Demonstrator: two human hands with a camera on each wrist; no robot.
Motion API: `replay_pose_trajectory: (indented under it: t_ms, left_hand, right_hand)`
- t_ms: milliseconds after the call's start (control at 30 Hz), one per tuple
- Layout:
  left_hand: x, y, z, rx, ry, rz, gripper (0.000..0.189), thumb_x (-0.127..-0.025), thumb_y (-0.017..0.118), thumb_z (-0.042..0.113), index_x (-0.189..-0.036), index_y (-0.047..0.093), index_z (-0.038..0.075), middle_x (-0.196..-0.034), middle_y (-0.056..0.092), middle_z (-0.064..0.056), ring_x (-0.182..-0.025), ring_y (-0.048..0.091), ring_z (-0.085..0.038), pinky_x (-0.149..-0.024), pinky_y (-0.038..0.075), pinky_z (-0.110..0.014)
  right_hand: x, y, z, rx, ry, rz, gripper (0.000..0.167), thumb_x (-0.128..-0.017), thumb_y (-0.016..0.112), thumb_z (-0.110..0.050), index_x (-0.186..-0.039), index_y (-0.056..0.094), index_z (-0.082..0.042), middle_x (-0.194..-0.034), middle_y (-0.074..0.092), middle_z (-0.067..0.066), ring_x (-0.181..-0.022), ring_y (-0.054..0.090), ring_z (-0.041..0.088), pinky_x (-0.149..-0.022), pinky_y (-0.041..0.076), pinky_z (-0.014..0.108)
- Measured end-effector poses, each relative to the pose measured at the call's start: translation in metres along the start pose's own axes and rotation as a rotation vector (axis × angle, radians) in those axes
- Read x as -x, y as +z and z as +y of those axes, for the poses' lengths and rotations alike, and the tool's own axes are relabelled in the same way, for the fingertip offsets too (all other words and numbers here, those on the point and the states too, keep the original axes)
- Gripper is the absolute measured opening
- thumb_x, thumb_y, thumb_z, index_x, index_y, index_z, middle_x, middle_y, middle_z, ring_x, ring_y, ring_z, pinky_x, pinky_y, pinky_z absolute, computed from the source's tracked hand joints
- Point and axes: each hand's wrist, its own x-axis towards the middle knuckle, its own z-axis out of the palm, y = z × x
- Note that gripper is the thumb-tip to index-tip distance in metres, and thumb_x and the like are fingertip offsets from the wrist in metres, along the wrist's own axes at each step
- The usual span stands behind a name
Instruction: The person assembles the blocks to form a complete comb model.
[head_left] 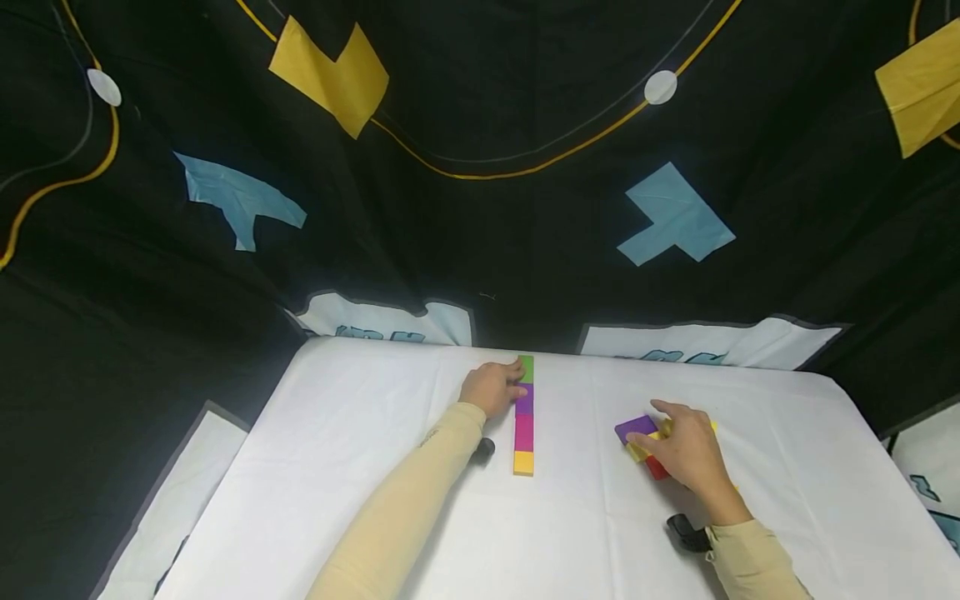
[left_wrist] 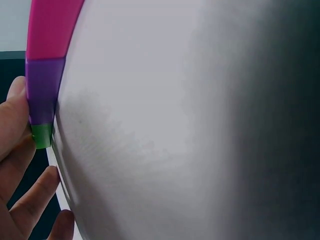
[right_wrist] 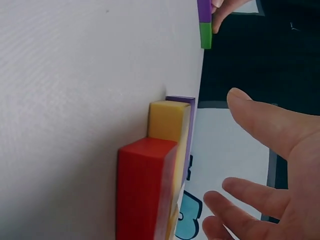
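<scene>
My left hand touches the far end of a straight row of blocks, its thumb by the purple block and a finger at the green block. A pink block and a yellow block continue the row toward me. On the right, my right hand hovers with spread fingers over a cluster of blocks and holds nothing. A purple block, a yellow block and a red block show there; the hand partly hides the cluster.
A white cloth covers the table. Behind it hangs a dark curtain with yellow and blue shapes. Black wrist devices show below the left wrist and the right wrist.
</scene>
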Motion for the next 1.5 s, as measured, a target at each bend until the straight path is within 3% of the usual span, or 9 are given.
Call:
replay_pose_trajectory:
  t_ms: [333, 533, 733, 1000, 1500]
  left_hand:
    - [0.002, 0.004, -0.001, 0.014, -0.004, 0.009, 0.047, -0.093, 0.073, 0.033, -0.136, 0.063, 0.018, -0.148, 0.052, 0.006, -0.135, 0.051, -0.029, -0.110, 0.043, -0.043]
    - [0.005, 0.004, -0.001, 0.013, -0.011, 0.005, 0.047, -0.092, 0.074, 0.032, -0.136, 0.064, 0.018, -0.148, 0.053, 0.006, -0.134, 0.052, -0.031, -0.108, 0.044, -0.045]
    - [0.003, 0.002, 0.000, 0.004, -0.006, 0.019, 0.047, -0.092, 0.074, 0.032, -0.136, 0.064, 0.019, -0.147, 0.053, 0.007, -0.133, 0.053, -0.030, -0.108, 0.045, -0.045]
    - [0.000, 0.002, 0.000, 0.009, -0.006, 0.018, 0.046, -0.092, 0.074, 0.032, -0.135, 0.064, 0.019, -0.148, 0.053, 0.006, -0.134, 0.052, -0.030, -0.109, 0.043, -0.045]
    - [-0.001, 0.002, 0.000, 0.017, -0.002, 0.021, 0.046, -0.092, 0.074, 0.031, -0.135, 0.064, 0.018, -0.147, 0.053, 0.006, -0.135, 0.051, -0.029, -0.110, 0.043, -0.045]
  right_hand:
    - [0.003, 0.008, 0.001, 0.091, 0.038, -0.036, 0.079, -0.077, 0.086, -0.038, -0.132, 0.057, 0.012, -0.129, 0.058, 0.036, -0.118, 0.046, 0.055, -0.097, 0.040, 0.068]
    - [0.002, 0.012, 0.002, 0.135, 0.031, -0.055, 0.079, -0.075, 0.087, -0.037, -0.130, 0.057, 0.012, -0.122, 0.062, 0.034, -0.114, 0.047, 0.054, -0.089, 0.040, 0.064]
    - [0.000, 0.013, 0.002, 0.154, 0.006, -0.043, 0.078, -0.077, 0.085, -0.037, -0.129, 0.056, 0.012, -0.120, 0.060, 0.035, -0.114, 0.046, 0.054, -0.090, 0.038, 0.064]
    - [-0.004, 0.018, -0.003, 0.179, 0.086, -0.072, 0.074, -0.077, 0.084, -0.034, -0.129, 0.057, 0.011, -0.115, 0.060, 0.033, -0.111, 0.045, 0.051, -0.080, 0.035, 0.058]
    - [-0.006, 0.025, -0.007, 0.187, 0.072, -0.069, 0.072, -0.079, 0.083, -0.033, -0.129, 0.056, 0.011, -0.117, 0.058, 0.033, -0.112, 0.044, 0.050, -0.080, 0.034, 0.058]
